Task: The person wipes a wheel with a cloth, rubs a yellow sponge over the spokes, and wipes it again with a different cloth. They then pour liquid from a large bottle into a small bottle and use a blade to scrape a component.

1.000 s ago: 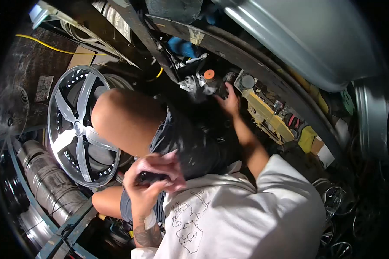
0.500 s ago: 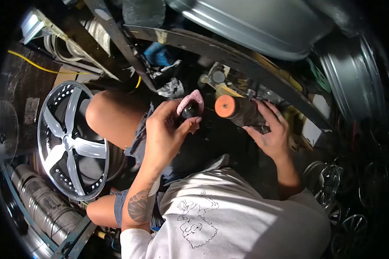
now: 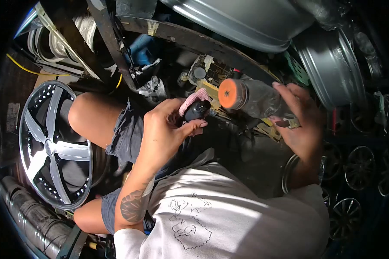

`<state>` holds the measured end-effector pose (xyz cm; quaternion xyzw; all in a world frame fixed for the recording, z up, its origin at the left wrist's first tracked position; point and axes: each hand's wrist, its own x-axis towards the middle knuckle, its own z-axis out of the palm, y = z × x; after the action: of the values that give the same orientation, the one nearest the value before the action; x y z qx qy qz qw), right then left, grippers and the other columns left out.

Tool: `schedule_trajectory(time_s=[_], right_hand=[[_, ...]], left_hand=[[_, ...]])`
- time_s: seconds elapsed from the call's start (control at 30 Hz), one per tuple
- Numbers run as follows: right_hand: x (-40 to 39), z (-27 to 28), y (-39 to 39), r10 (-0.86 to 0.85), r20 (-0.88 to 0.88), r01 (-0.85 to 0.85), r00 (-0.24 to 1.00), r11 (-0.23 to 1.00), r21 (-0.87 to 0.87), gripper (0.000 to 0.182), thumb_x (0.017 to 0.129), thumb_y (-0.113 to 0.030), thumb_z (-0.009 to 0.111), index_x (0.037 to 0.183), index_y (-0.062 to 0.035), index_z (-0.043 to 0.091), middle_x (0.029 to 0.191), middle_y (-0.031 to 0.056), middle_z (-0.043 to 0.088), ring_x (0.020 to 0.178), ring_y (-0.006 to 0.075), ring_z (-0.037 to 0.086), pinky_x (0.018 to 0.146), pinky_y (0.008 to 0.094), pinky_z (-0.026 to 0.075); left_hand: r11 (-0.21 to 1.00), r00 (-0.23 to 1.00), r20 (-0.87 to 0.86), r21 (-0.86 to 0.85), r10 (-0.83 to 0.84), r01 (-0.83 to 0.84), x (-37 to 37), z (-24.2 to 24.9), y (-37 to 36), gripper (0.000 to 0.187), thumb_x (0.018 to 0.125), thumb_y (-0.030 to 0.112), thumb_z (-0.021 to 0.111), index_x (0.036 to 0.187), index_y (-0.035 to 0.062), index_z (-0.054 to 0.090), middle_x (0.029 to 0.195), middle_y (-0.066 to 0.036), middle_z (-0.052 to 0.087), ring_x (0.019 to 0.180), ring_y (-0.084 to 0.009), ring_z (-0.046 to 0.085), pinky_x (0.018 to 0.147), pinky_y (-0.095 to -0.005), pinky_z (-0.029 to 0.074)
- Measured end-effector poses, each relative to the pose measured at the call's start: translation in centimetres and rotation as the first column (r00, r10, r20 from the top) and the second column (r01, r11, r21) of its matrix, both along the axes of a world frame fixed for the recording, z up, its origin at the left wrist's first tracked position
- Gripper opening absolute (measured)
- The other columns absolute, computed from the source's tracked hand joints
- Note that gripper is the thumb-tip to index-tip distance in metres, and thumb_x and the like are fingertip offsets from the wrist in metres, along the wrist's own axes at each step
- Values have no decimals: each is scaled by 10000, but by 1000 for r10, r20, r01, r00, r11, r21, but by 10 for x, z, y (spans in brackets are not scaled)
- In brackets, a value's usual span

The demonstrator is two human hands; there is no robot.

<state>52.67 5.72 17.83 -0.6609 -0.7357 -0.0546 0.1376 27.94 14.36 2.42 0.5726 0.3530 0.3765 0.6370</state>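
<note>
In the middle of the view my left hand (image 3: 162, 129) is closed round a pink cloth (image 3: 193, 100) and a small black rounded object (image 3: 197, 110), whose shiny tip points right. To its right my right hand (image 3: 300, 116) grips the far end of a dusty, see-through bottle (image 3: 263, 98). The bottle lies on its side with its orange cap (image 3: 230, 93) facing left, close to the cloth but apart from it. A dark piece with a yellowish edge (image 3: 288, 123) shows by my right fingers.
A five-spoke wheel rim (image 3: 50, 147) stands at the left beside my knee. Silver rims (image 3: 328, 64) are at the upper right, under a dark curved beam (image 3: 181, 38). A blue item (image 3: 143, 49) and crumpled grey material (image 3: 153, 87) lie beyond my hands. More rims (image 3: 345, 219) are at lower right.
My right hand has moved right and sits nearer the bottle's far end, showing more of the bottle. The black object has shifted slightly right. The view has shifted, with the left wheel further left.
</note>
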Motion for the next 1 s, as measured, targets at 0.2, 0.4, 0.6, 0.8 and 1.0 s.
schedule_trajectory(time_s=[0.2,0.4,0.6,0.8,1.0], right_hand=[[-20,16,1,-3,68,1,998,999,38,767,651,-7,888,1345,-266,689,1195,75,679,907,285,711,702,397,567],[-21,20,9,24,141,-29,990,999,37,662,712,-98,866,1339,-242,708,1210,106,683,981,301,722,767,402,597],[-26,26,16,30,214,-37,976,999,27,579,761,-190,857,1323,-222,725,1221,117,683,1024,314,725,809,409,605],[-24,29,24,77,278,-104,957,991,86,710,652,-50,881,1306,-281,731,1182,36,694,899,240,731,713,384,608],[-21,27,27,67,284,-98,957,990,97,734,630,-37,894,1305,-274,733,1189,40,696,907,243,734,714,386,611]], left_hand=[[991,997,26,103,79,-81,-9,6,-6,381,775,35,897,1103,-49,723,887,-105,671,717,-130,674,612,-282,546],[984,996,-11,158,90,-87,-18,7,-7,376,766,63,904,1079,-41,723,833,-113,643,659,-147,631,597,-307,510],[985,995,-2,145,98,-96,-18,10,-4,341,781,43,895,1052,-56,714,827,-106,637,664,-133,657,579,-298,527],[998,994,97,-1,58,-58,-13,21,-1,300,820,-1,856,1058,-88,696,866,-101,662,759,-153,752,615,-276,597],[999,995,97,27,17,-19,-8,16,4,290,843,8,843,1075,-87,698,906,-117,711,780,-160,771,647,-281,614]])
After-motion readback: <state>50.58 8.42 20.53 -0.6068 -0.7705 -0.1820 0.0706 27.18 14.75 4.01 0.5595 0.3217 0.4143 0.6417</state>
